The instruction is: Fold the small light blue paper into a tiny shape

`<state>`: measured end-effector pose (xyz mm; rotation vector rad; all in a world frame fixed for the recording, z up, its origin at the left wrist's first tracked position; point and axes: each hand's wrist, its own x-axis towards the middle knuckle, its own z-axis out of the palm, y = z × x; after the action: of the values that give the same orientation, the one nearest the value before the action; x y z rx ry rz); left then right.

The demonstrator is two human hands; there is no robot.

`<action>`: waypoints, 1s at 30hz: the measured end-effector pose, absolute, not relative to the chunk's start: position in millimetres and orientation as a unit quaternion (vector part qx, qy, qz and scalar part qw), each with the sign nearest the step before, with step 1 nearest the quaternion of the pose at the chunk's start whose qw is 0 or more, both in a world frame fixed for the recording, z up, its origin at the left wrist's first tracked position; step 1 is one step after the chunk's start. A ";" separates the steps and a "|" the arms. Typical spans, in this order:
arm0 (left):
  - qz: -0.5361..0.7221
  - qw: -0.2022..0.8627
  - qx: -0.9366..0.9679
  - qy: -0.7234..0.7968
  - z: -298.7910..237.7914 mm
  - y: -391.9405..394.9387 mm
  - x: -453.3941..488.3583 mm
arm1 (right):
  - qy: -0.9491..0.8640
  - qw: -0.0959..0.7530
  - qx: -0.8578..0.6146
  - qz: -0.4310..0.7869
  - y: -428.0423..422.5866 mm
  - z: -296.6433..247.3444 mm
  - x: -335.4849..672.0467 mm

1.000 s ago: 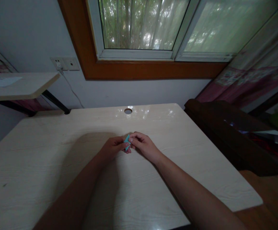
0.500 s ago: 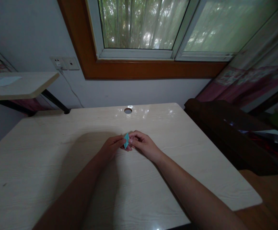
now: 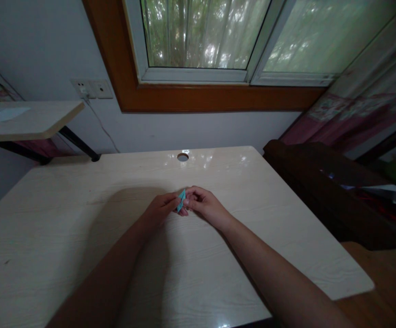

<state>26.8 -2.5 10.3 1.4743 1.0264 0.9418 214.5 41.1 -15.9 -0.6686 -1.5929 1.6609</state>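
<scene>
A small piece of folded turquoise paper (image 3: pixel 181 199), narrow and pointed at its ends, is held between my two hands over the middle of the desk. My left hand (image 3: pixel 162 206) pinches its left side, thumb on top. On the other side, the curled fingers and thumb of my right hand (image 3: pixel 200 202) grip its right edge. Fingertips cover part of the paper, so its exact folded shape cannot be made out.
The pale wood-grain desk (image 3: pixel 225 255) spreads under both arms, with a round cable hole (image 3: pixel 183 157) near its back edge. A raised shelf (image 3: pixel 30 120) on black legs stands at the back left. Dark wooden furniture (image 3: pixel 314 187) lies beyond the right edge.
The folded paper has tilted, its upper tip now leaning to the right, and its visible shape looks narrower. Both hands keep nearly the same place.
</scene>
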 end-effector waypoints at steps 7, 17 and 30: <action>0.395 0.528 0.617 0.431 4.7 -2.4 26.7 | -0.590 0.361 -0.257 0.675 37.2 -7.1 213.0; 0.394 0.534 0.617 0.423 8.7 -2.3 29.3 | -0.589 0.367 -0.259 0.672 33.4 -2.0 211.4; 0.387 0.531 0.632 0.411 6.0 -2.3 27.6 | -0.589 0.364 -0.259 0.674 33.7 -0.7 212.4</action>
<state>27.6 -2.3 6.0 1.5070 0.9813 0.9245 212.4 33.7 -0.7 -0.6662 -1.5147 1.7336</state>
